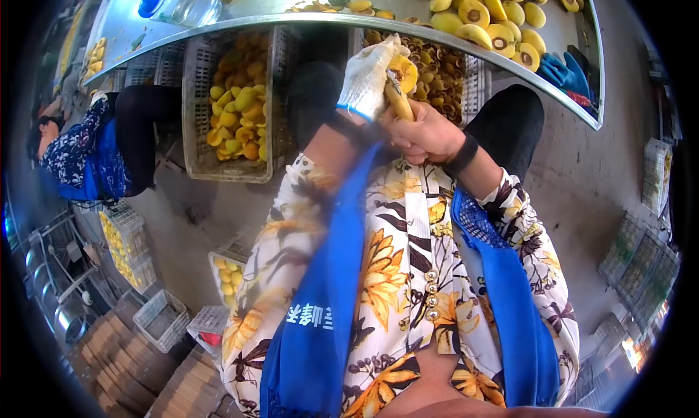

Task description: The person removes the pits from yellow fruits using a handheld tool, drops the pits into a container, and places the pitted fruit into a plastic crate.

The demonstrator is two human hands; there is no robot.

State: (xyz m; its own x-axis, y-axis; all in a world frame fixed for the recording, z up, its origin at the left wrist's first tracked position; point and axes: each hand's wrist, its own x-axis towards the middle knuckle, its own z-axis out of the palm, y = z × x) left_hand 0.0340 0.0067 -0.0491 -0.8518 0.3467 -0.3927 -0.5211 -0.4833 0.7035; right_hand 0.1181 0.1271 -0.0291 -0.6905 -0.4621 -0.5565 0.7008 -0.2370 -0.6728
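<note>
My left hand point(366, 76), in a white knit glove with a blue cuff edge, is closed around a yellow peach half point(404, 73). The cut face is turned toward my other hand. My bare right hand point(426, 132) grips a wooden-handled pitting tool point(397, 100); its short metal end touches or nearly touches the peach, and its tip is hidden. Both hands are in front of my chest, just below the metal table's edge. Beneath them stands a crate point(477, 90) with many brown peach pits and scraps.
The metal table point(277, 3) bears a heap of cut peaches point(502, 25), a clear bottle point(193, 6) and blue gloves point(564, 72). A crate of peach halves point(191, 119) stands left of my legs. Another person point(87, 152) sits farther left. Crates point(162, 320) stand behind.
</note>
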